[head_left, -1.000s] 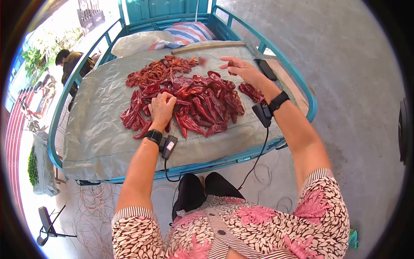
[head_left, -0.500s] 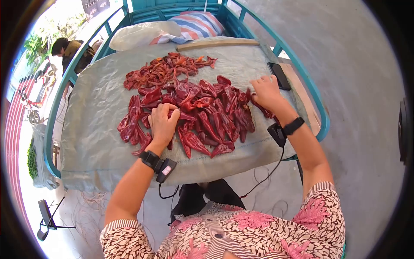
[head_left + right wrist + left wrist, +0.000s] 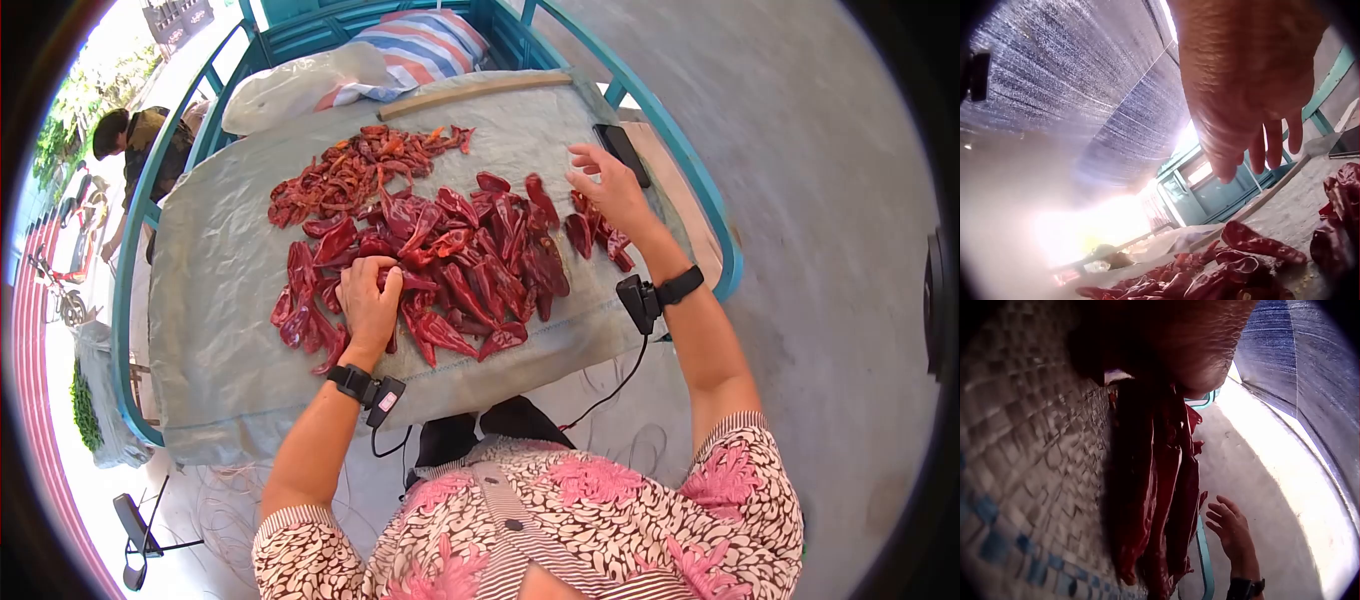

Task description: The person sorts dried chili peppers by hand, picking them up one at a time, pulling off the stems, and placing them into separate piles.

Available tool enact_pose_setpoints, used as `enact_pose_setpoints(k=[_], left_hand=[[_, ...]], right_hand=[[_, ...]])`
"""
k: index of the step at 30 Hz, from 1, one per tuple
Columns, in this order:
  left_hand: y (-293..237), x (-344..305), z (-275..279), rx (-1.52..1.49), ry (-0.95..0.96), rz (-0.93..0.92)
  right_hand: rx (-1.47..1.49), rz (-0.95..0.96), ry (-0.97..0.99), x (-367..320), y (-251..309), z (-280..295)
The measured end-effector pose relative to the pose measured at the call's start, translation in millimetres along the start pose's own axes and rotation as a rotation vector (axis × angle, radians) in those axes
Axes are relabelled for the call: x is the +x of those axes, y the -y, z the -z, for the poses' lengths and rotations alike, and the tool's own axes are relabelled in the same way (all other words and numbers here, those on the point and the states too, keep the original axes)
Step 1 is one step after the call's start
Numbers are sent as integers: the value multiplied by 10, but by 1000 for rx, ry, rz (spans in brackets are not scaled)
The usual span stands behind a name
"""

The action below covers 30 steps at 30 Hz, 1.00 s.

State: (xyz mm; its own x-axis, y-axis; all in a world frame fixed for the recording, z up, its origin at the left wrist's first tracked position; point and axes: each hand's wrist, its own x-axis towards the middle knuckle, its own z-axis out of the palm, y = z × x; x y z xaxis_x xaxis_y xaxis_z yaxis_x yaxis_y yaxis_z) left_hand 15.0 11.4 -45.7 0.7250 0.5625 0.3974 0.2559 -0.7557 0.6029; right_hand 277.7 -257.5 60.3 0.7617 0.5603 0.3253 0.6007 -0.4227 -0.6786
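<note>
A grey-green sheet covers the bed of a teal cart. The main heap of dried red peppers lies in the middle, with smaller shrivelled pieces beyond. A long pepper now shows at its right edge, apparently just released by the right hand, which is open near a small right-hand cluster; that leaves this hand free. The left hand still grips a pepper at the heap's near left.

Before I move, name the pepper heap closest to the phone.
The small heap on the right, beside the right hand; the central heap and far heap lie farther left.
</note>
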Motion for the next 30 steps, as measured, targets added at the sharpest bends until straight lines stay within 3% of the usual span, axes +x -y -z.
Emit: enact_pose_setpoints(k=[4, 7, 10, 13, 14, 17, 20, 23, 26, 30], left_hand=[[26, -6, -9, -16, 3, -5], [10, 7, 16, -20, 2, -3], [2, 6, 27, -27, 7, 5], [-9, 18, 34, -32, 3, 2], [-19, 19, 46, -33, 7, 5], [-32, 24, 66, -35, 12, 8], [-39, 16, 69, -29, 13, 3], [-42, 21, 85, -24, 20, -1], [-69, 26, 92, -25, 11, 0], [-56, 33, 98, -41, 9, -14]], right_hand=[[-587, 134, 32, -304, -206, 17], [-632, 187, -100, -425, -387, 17], [-657, 90, -130, -569, -362, -59], [-771, 95, -4, -698, -224, -172], [-747, 175, -14, -716, -340, -217], [-677, 135, -41, -706, -383, -238], [-499, -10, 19, -692, -248, -90], [-175, -29, 108, -694, -188, -17], [-521, 175, -97, -609, -392, -71], [-715, 195, -52, -486, -485, -173]])
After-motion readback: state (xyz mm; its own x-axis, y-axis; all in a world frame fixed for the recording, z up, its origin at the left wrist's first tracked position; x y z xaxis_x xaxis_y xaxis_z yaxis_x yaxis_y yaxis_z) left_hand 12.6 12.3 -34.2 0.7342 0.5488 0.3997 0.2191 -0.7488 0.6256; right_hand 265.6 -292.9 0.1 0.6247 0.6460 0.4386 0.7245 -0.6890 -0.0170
